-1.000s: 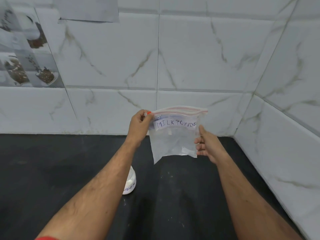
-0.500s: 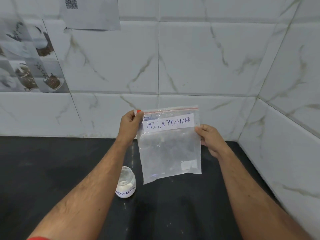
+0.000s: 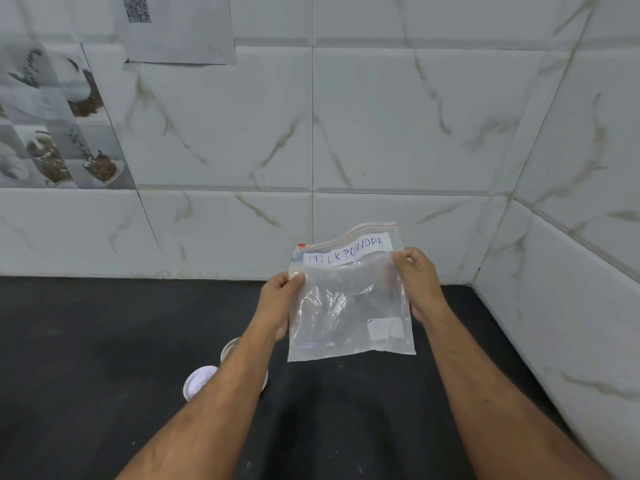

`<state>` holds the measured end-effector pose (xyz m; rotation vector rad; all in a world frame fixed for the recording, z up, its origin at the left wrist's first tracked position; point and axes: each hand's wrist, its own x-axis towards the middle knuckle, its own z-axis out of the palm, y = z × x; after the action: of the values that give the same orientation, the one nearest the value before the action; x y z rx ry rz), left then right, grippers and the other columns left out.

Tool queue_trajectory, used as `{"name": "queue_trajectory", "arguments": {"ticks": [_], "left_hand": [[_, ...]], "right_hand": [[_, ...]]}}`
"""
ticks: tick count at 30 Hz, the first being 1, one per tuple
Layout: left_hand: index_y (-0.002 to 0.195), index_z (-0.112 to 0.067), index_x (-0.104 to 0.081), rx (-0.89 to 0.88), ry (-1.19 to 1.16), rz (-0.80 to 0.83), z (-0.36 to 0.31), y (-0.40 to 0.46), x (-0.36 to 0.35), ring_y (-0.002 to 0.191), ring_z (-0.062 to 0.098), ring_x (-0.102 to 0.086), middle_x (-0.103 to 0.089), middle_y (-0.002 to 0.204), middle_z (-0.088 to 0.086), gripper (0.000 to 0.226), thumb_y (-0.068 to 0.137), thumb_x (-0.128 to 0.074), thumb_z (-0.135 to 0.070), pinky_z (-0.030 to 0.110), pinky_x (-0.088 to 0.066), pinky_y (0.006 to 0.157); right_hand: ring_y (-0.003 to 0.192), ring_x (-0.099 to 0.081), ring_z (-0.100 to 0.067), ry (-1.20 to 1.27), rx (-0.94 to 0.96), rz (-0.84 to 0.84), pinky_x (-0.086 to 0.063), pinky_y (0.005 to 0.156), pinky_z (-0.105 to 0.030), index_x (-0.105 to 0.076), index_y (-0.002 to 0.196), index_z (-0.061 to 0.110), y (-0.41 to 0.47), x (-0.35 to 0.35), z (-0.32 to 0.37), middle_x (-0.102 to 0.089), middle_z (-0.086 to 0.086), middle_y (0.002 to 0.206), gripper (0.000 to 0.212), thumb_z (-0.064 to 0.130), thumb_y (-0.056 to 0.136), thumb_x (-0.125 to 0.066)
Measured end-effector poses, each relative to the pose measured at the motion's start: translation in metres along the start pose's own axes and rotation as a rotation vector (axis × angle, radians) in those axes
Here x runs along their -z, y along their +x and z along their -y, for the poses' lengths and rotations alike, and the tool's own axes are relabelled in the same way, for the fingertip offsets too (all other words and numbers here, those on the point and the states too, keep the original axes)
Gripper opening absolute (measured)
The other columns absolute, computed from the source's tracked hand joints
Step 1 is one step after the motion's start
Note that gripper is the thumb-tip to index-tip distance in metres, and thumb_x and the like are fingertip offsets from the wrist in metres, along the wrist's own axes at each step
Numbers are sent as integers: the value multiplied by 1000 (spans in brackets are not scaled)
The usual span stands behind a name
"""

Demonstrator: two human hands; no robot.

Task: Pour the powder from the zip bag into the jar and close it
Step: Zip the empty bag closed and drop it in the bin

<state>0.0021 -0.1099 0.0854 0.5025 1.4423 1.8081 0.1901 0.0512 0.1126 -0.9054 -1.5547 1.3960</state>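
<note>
Both hands have shifted since half a second ago: I am seeing the left hand [image 3: 277,308] now pinching the zip bag [image 3: 349,299] lower on its left edge, and the right hand [image 3: 417,284] pinching higher on the right edge, so the hands are apart and each clamped on the bag. I am watching the clear bag, labelled MILK POWDER, hanging upright between them above the black counter [image 3: 86,358]. Below the left wrist, the jar [image 3: 230,348] is sitting mostly hidden, its white lid [image 3: 199,381] lying just beside it.
</note>
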Motion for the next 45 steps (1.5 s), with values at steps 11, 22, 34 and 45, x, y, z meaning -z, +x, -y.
{"name": "queue_trajectory", "arguments": {"ticks": [11,22,34,45], "left_hand": [[85,-9,-67,-73,181,-94,5,9,1,78,21,-64,-71,84,5,12,96,-65,-14,34,-54,75],[93,3,-66,-243,494,-103,-4,21,5,77,19,-58,-68,86,11,21,87,-74,-16,37,-49,77],[93,-12,-62,-6,-264,-48,23,-3,-19,101,31,-71,-71,105,7,9,95,-54,-10,39,-59,80],[137,2,-55,384,-175,-44,49,12,-18,61,17,-75,-78,84,10,43,97,-60,-13,24,-55,46]], "right_hand": [[102,-72,-23,-113,-45,115,-53,100,-44,-40,152,25,7,30,-18,-77,-16,100,73,5,90,-72],[90,-69,-14,-660,205,167,-57,88,-33,-76,112,17,11,53,-8,-75,4,102,29,6,86,-70],[77,-67,-26,-460,262,-109,-55,69,-36,-61,79,22,-8,50,-37,-67,1,78,23,1,88,-63],[92,-65,-18,-447,366,-14,-50,73,-18,-59,75,22,-25,69,-61,-66,0,95,38,-16,79,-64]]}}
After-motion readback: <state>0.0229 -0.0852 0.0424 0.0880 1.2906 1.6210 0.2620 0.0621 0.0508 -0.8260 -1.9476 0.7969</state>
